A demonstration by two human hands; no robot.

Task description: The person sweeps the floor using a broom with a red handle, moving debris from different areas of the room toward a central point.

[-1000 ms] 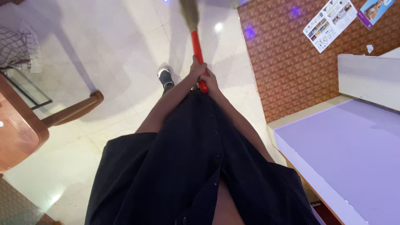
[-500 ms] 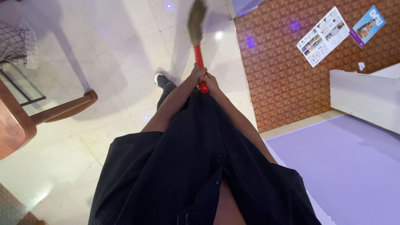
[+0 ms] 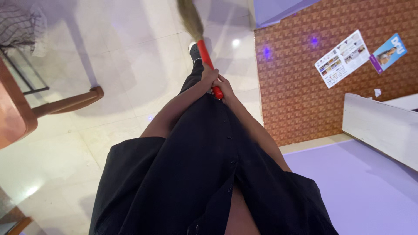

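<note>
Both hands are seen wrapped together round the red handle of a broom [image 3: 208, 65], which serves as the landmark. Far left of the broom, a wooden chair [image 3: 65, 104] and a folded checked cloth [image 3: 19, 26] on a dark wire frame are seen over the pale tiled floor [image 3: 109, 56]. Just left of the handle, the left hand [image 3: 208, 74] is closed on it, slightly higher up the shaft and so nearer the bristles. The broom is held straight ahead of the body; its long axis runs away from the hands, up and a little leftward in the view, the straw head [image 3: 190, 17] lying beyond the hands on the floor and the handle's red end poking out below them. A dark shoe [image 3: 195, 52] is glimpsed touching or just beside the handle; which cannot be told. Just right of the handle, the right hand [image 3: 224, 85] is clamped on its lower end, pressed against the left. Right of the broom, a brown patterned wall [image 3: 296, 87] with two paper sheets, a white board [image 3: 379, 126] and a lilac surface [image 3: 361, 187] are seen. No containers can be made out.
</note>
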